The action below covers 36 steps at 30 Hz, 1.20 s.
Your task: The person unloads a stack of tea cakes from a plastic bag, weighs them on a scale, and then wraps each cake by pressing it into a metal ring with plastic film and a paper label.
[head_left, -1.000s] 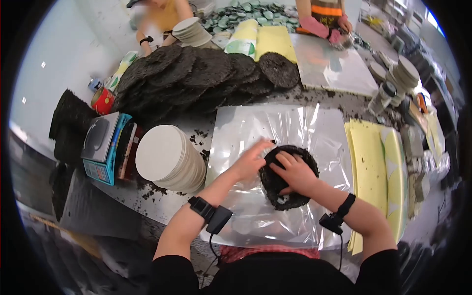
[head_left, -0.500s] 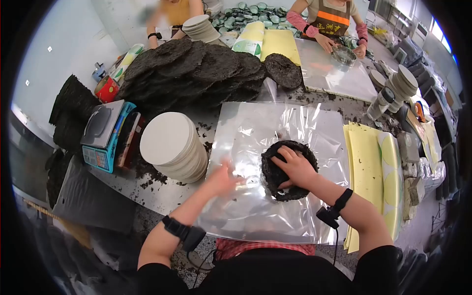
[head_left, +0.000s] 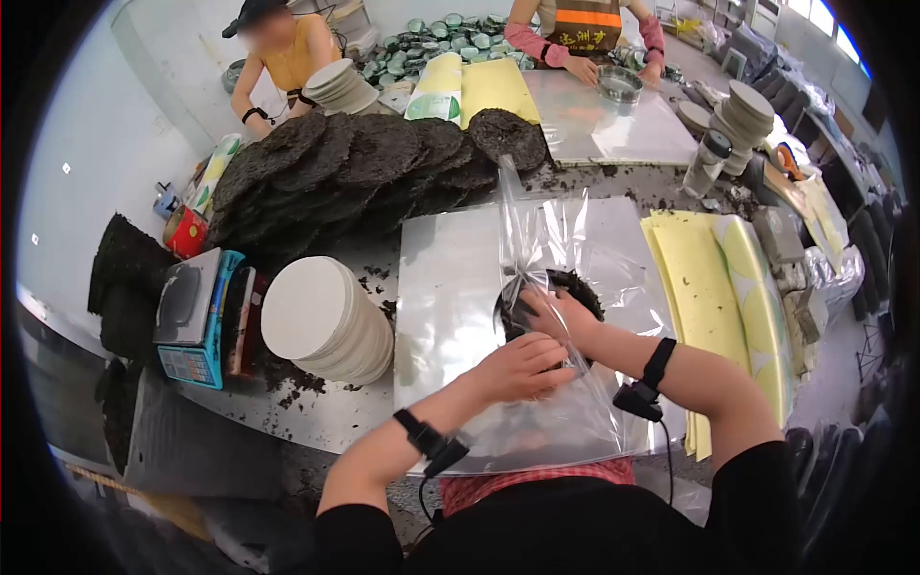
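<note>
A round dark, crumbly disc (head_left: 583, 287) lies inside a ring on a shiny metal sheet (head_left: 436, 278). Clear plastic film (head_left: 546, 225) rises in gathered folds above its back edge and spreads toward the front. My right hand (head_left: 565, 321) rests on the disc with its fingers spread, partly under the film. Beside it at the near left edge, my left hand (head_left: 525, 367) is closed on the film, its fingers bent.
Discs are piled in a dark heap (head_left: 355, 163) behind. Left stand round white papers (head_left: 311, 311) and a blue scale (head_left: 196, 316); yellow sheets (head_left: 700, 287) lie right. A co-worker (head_left: 585, 38) handles a metal ring (head_left: 620, 84); another person (head_left: 292, 53) is at the back left.
My left hand has come right to the disc. The film has been drawn up into folds around it. The camera view has shifted, and the person at the back left shows more.
</note>
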Available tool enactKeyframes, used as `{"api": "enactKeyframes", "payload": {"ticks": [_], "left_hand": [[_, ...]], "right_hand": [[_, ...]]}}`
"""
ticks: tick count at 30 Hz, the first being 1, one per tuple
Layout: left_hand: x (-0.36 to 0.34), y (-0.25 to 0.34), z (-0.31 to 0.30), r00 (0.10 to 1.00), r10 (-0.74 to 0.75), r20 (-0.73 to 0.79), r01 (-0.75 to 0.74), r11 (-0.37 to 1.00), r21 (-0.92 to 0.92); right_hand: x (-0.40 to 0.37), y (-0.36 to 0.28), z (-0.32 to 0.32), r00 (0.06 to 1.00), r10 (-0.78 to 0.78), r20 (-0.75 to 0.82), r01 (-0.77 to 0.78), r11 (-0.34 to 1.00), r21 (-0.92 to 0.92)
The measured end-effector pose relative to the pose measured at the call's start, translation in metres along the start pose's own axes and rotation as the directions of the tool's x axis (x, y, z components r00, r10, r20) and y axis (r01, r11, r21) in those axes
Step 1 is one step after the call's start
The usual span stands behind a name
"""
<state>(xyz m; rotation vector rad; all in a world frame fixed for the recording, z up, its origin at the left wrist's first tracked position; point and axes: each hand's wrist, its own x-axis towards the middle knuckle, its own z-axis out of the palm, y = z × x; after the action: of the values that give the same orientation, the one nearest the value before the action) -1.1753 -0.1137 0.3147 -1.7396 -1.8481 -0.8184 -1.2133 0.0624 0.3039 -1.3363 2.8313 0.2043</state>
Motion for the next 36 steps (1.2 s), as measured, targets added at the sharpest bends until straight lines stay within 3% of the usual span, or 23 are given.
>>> {"api": "enactKeyframes", "payload": {"ticks": [2,3,5,8,9,12,13,16,17,19,21,22,23,24,26,27,28,29,30,32,34,35,36], "left_hand": [[0.007,-0.023,0.01,0.973,-0.025,0.23,0.081,0.968,-0.239],[0.009,-0.022,0.007,0.933,-0.122,0.34,0.198,0.96,-0.2],[0.006,-0.017,-0.005,0.779,-0.313,0.544,0.418,0.905,-0.078],[0.009,-0.009,0.001,0.648,-0.496,0.578,0.576,0.816,0.054],[0.015,-0.003,-0.005,0.665,-0.535,0.521,0.603,0.796,0.048],[0.019,-0.005,-0.002,0.48,-0.568,0.668,0.622,0.757,0.197],[0.026,-0.003,-0.006,0.436,-0.591,0.678,0.643,0.732,0.225],[0.019,-0.004,-0.002,0.449,-0.641,0.622,0.715,0.676,0.18],[0.015,0.0,0.002,0.521,-0.641,0.563,0.703,0.697,0.142],[0.013,-0.002,0.004,0.659,-0.631,0.409,0.658,0.747,0.094],[0.032,-0.008,-0.008,0.472,-0.609,0.637,0.702,0.697,0.145],[0.04,-0.01,-0.011,0.357,-0.576,0.736,0.716,0.674,0.18],[0.041,-0.011,-0.008,0.339,-0.601,0.723,0.741,0.644,0.188],[0.043,-0.016,-0.007,0.345,-0.607,0.716,0.735,0.649,0.197],[0.037,-0.016,-0.001,0.338,-0.599,0.726,0.726,0.657,0.204],[0.028,-0.016,0.005,0.426,-0.619,0.66,0.74,0.658,0.14],[0.027,-0.02,0.006,0.437,-0.597,0.673,0.729,0.673,0.124],[0.022,-0.021,0.011,0.447,-0.597,0.666,0.73,0.674,0.114],[0.02,-0.024,0.015,0.459,-0.6,0.656,0.732,0.673,0.104],[0.023,-0.024,0.015,0.423,-0.597,0.682,0.744,0.658,0.115],[0.031,-0.027,0.007,0.389,-0.586,0.711,0.755,0.645,0.119],[0.03,-0.025,0.008,0.44,-0.605,0.664,0.749,0.655,0.101],[0.027,-0.028,0.009,0.474,-0.566,0.675,0.796,0.603,-0.054]], "right_hand": [[-0.002,0.002,0.021,0.987,0.008,-0.158,-0.005,1.0,0.014],[-0.005,-0.001,-0.01,0.99,-0.002,-0.141,0.012,0.997,0.071],[-0.004,0.002,-0.006,0.977,0.015,-0.215,0.027,0.981,0.19],[-0.002,0.004,-0.013,0.994,0.009,-0.109,0.026,0.95,0.31],[-0.003,0.011,-0.015,0.999,-0.008,-0.051,0.024,0.944,0.329],[0.003,0.038,0.015,0.984,-0.055,-0.171,0.164,0.657,0.736],[-0.004,0.035,-0.02,0.995,0.1,0.031,-0.069,0.405,0.912],[-0.042,0.026,-0.093,0.91,0.293,0.294,-0.331,0.083,0.94],[-0.07,0.002,-0.097,0.916,0.391,0.09,-0.263,0.416,0.87],[-0.127,-0.04,-0.085,0.932,0.323,-0.163,-0.222,0.866,0.447],[-0.158,-0.024,-0.086,0.915,0.397,0.069,-0.403,0.905,0.138],[-0.163,-0.004,-0.093,0.801,0.528,0.282,-0.562,0.826,0.052],[-0.158,0.006,-0.135,0.878,0.469,-0.091,-0.454,0.879,0.145],[-0.156,0.008,-0.187,0.812,0.358,-0.461,-0.309,0.934,0.18],[-0.161,-0.027,-0.212,0.733,0.357,-0.58,-0.13,0.91,0.395],[-0.143,-0.039,-0.19,0.871,0.062,-0.486,0.281,0.75,0.599],[-0.133,-0.061,-0.167,0.938,-0.061,-0.34,0.272,0.738,0.618],[-0.14,-0.066,-0.114,0.997,-0.071,-0.041,0.079,0.708,0.702],[-0.14,-0.04,-0.072,0.994,0.109,-0.007,-0.067,0.655,0.753],[-0.148,0.002,-0.014,0.89,0.444,0.107,-0.326,0.452,0.83],[-0.104,0.001,-0.05,0.806,0.485,-0.34,0.014,0.558,0.829],[-0.082,-0.01,-0.062,0.685,0.504,-0.526,0.161,0.6,0.784],[-0.066,-0.019,-0.051,0.802,0.345,-0.487,0.159,0.662,0.732]]}}
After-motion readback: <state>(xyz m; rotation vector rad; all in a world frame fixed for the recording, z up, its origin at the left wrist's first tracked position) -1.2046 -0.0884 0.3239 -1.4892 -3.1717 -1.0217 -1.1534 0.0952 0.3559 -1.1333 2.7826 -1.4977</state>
